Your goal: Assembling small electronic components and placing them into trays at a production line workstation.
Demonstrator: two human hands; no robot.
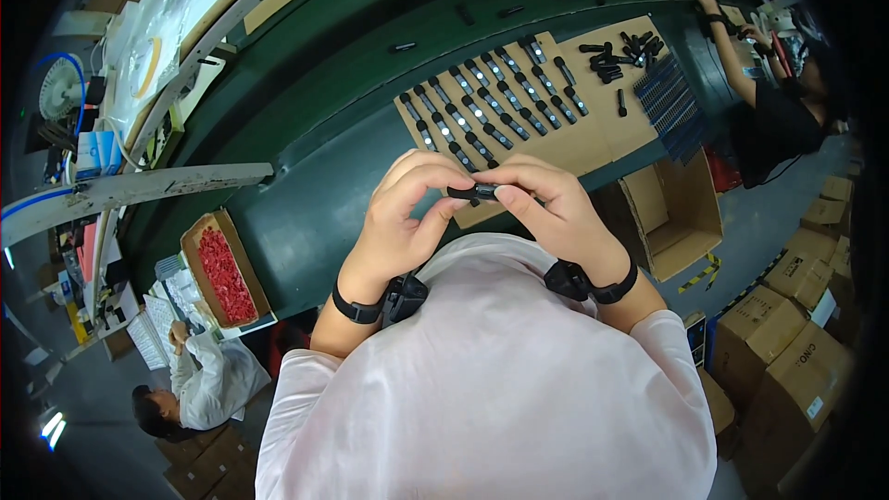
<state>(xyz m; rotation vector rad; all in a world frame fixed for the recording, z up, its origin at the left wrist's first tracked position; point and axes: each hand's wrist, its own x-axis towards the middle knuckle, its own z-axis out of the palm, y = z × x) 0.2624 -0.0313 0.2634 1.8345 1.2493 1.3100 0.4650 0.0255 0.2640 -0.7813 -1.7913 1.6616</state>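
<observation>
In front of my chest, a small black stick-shaped device (478, 193), much like a slim flashlight, is held level between both hands. My left hand (400, 204) pinches its left end between thumb and fingers. At the other end, my right hand (562, 206) grips it, the thumb lying along its near side. Just beyond my hands, several similar black devices (500, 136) lie in slanted rows on a cardboard sheet (602, 134), many showing a small bright spot. A loose heap of black pieces (611, 63) sits at the sheet's far right.
A ribbed dark blue rack (662, 102) lies right of the sheet, with an open cardboard box (681, 236) below. The green belt (361, 18) beyond carries scattered black pieces. Leftward stand a metal arm (167, 188) and a box of red parts (263, 304). Two people work nearby.
</observation>
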